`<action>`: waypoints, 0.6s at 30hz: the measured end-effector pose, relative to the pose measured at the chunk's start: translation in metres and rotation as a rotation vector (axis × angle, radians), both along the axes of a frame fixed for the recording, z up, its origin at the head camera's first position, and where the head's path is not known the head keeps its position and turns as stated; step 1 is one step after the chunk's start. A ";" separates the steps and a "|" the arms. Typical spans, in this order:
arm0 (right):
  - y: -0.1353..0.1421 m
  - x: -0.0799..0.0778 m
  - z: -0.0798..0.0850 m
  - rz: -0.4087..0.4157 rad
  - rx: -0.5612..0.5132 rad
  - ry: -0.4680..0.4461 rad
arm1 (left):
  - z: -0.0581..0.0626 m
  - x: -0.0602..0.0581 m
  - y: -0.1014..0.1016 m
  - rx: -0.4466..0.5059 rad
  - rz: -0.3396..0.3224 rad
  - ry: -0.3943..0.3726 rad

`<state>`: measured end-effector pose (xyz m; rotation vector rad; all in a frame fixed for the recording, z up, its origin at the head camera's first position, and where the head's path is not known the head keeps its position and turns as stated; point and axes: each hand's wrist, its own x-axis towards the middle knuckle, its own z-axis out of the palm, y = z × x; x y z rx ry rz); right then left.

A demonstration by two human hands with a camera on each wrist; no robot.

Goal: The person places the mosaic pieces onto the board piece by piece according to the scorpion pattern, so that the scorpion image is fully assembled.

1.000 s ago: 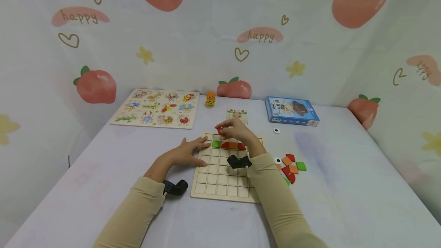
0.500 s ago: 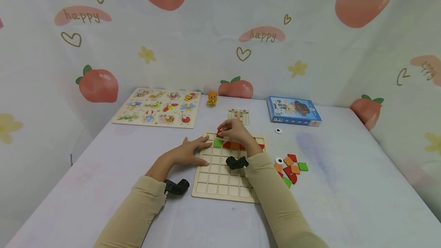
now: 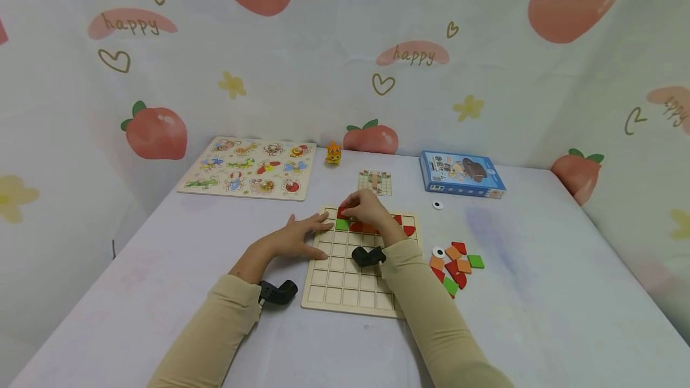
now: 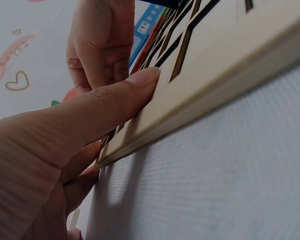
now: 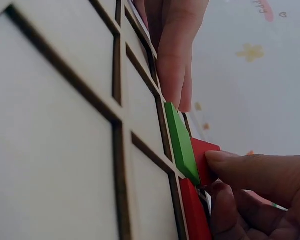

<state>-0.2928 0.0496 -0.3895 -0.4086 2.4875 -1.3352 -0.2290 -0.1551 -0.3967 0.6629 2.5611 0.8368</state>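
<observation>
My right hand pinches a red tile between thumb and fingers at the wooden grid board. In the head view the tile overlaps a top-row cell, directly behind a green tile; the right wrist view shows it right against that green tile. My left hand rests on the board's left edge with fingers spread, its thumb lying on the rim. Along the second row are red tiles and an orange tile, partly hidden by my right hand. More red tiles sit toward the right side.
Loose red, orange and green tiles and a round eye piece lie right of the board. Another eye piece sits farther back. Behind are a pattern card, a blue box, an insect puzzle and an orange toy figure.
My right hand has lowered the red tile from above the board's back edge into the top row behind the green tile. My left hand stays in place on the board.
</observation>
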 end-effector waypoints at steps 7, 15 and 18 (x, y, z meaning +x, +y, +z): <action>-0.002 0.003 0.002 -0.032 -0.004 -0.032 | 0.000 0.000 0.000 -0.002 -0.002 0.003; -0.002 0.004 0.002 -0.043 0.074 0.015 | -0.001 0.000 -0.001 -0.006 -0.001 0.001; -0.001 0.003 0.003 -0.035 0.078 0.016 | -0.001 -0.001 -0.001 -0.004 -0.004 0.000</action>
